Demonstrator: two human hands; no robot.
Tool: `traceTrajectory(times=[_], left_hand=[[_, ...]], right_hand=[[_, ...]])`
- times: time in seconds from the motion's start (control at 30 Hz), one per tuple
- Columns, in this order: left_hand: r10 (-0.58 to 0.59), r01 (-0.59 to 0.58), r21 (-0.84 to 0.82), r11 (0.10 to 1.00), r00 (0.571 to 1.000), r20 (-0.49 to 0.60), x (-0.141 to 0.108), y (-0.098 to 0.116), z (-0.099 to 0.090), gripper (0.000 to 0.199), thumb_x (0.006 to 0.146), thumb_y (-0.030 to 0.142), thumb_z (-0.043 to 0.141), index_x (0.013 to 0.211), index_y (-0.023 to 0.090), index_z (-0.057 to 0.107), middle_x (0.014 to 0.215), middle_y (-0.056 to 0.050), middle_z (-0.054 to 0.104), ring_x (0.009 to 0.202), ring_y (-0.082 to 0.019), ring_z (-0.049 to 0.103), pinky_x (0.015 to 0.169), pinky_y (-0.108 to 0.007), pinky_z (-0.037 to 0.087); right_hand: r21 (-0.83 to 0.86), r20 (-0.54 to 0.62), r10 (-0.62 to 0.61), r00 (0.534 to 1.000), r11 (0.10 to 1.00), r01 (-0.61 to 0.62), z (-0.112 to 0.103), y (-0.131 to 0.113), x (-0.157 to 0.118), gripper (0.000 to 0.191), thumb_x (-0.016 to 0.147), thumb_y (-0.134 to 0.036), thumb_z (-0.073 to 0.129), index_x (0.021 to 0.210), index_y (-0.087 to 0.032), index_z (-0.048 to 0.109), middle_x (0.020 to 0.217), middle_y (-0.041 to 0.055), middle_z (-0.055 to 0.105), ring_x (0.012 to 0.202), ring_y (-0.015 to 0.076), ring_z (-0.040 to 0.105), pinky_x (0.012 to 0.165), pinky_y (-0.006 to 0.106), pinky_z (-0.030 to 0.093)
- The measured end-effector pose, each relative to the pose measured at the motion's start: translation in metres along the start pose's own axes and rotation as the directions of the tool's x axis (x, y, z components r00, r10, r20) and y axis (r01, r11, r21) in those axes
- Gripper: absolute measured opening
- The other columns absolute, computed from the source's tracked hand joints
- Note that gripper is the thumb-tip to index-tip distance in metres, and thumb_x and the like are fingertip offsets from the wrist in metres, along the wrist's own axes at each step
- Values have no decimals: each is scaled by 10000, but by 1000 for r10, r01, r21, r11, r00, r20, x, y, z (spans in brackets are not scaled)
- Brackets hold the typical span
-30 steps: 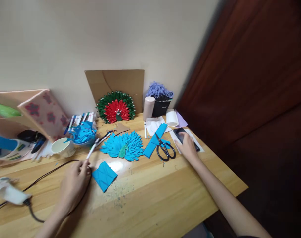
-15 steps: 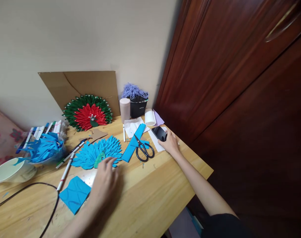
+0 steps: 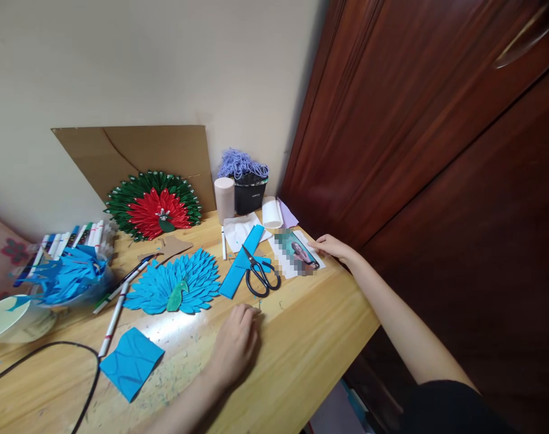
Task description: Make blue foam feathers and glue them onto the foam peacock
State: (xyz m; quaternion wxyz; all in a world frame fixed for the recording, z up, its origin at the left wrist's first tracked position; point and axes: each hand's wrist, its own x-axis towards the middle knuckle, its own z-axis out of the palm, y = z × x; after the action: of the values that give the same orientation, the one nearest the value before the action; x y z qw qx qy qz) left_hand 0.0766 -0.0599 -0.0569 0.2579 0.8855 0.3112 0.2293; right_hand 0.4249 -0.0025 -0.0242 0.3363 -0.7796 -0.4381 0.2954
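My left hand (image 3: 237,339) rests on the wooden table just in front of the black-handled scissors (image 3: 259,274), fingers curled in and nothing visible in them. My right hand (image 3: 334,246) is at the right edge of a phone (image 3: 301,250), its fingers stretched out, not gripping it. The phone lies on white paper with its screen lit; part of the screen is blurred. Under the scissors' blades lies a blue felt strip (image 3: 231,278). To the left is a fan of blue petals (image 3: 195,280) with a green bird-shaped piece (image 3: 177,296) on it.
A blue square with drawn curves (image 3: 132,363) lies front left by a black cable (image 3: 97,377). Farther left are a bowl (image 3: 16,322), blue scraps (image 3: 70,277) and markers. Behind stand a red-green petal fan (image 3: 159,208), cardboard (image 3: 166,150), a pink cylinder (image 3: 224,199) and a black box (image 3: 251,198).
The phone's dark screen has lit up. My right hand has let go of the phone and shifted to its right side. My left hand has moved right, away from the blue petal fan.
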Motion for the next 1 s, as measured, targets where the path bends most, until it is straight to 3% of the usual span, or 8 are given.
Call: traceTrajectory(times=[0.13,0.23,0.33,0.4,0.5,0.67,0.83,1.0], left_hand=[[-65,65,9,998,998,-9,0,-1,-12,230,863,193,311,991,181,501,942,-100,537,869,-211,516,746,-361,439],[-233,247,107,963,964,-132,-10,-15,-41,245,850,249,348,1022,177,507,979,-104,550,916,-228,515,776,-377,433],[-387,478,306,823,867,-314,-36,-40,-84,299,833,304,373,1034,139,521,999,-124,558,935,-251,518,801,-382,415],[-492,640,455,619,768,-411,-60,-56,-111,351,838,361,363,1039,126,529,983,-141,560,916,-283,519,781,-405,399],[-661,752,460,473,648,-379,-93,-73,-136,378,819,448,391,1008,156,541,959,-125,594,901,-304,530,724,-404,394],[-711,744,315,589,662,-235,-117,-84,-140,350,752,460,507,948,172,542,949,-94,622,897,-258,551,755,-357,387],[-710,752,265,604,658,-250,-114,-83,-133,330,732,470,526,865,169,552,890,-90,603,846,-249,542,730,-343,386],[-683,751,274,601,661,-312,-107,-80,-127,431,718,541,513,881,143,539,891,-119,557,847,-262,513,719,-351,378]], right_hand=[[89,-39,-110,993,990,113,25,-25,-22,351,633,-509,612,644,-185,477,508,-37,503,464,101,451,451,222,328],[128,47,-241,969,964,233,63,-51,-51,325,635,-460,640,592,-184,473,526,-27,528,483,109,476,466,222,340],[112,248,-377,893,926,360,100,-77,-81,277,750,-413,540,615,-171,533,601,6,590,562,131,528,528,233,372],[0,345,-426,836,891,454,117,-91,-95,243,796,-352,485,642,-176,550,659,14,612,630,143,555,588,243,384],[-261,374,-433,820,799,541,128,-102,-101,117,794,-243,469,722,-183,540,764,40,622,746,173,569,662,264,384],[-589,285,-304,909,693,416,133,-91,-91,226,691,-242,585,866,-126,500,853,135,596,819,247,572,694,296,400],[-638,181,-198,963,722,268,145,-75,-82,339,696,-271,540,977,-89,487,842,153,620,749,255,606,602,293,413],[-560,115,-264,958,779,282,140,-67,-79,337,682,-302,529,952,-101,543,886,161,611,822,273,598,673,318,431]])
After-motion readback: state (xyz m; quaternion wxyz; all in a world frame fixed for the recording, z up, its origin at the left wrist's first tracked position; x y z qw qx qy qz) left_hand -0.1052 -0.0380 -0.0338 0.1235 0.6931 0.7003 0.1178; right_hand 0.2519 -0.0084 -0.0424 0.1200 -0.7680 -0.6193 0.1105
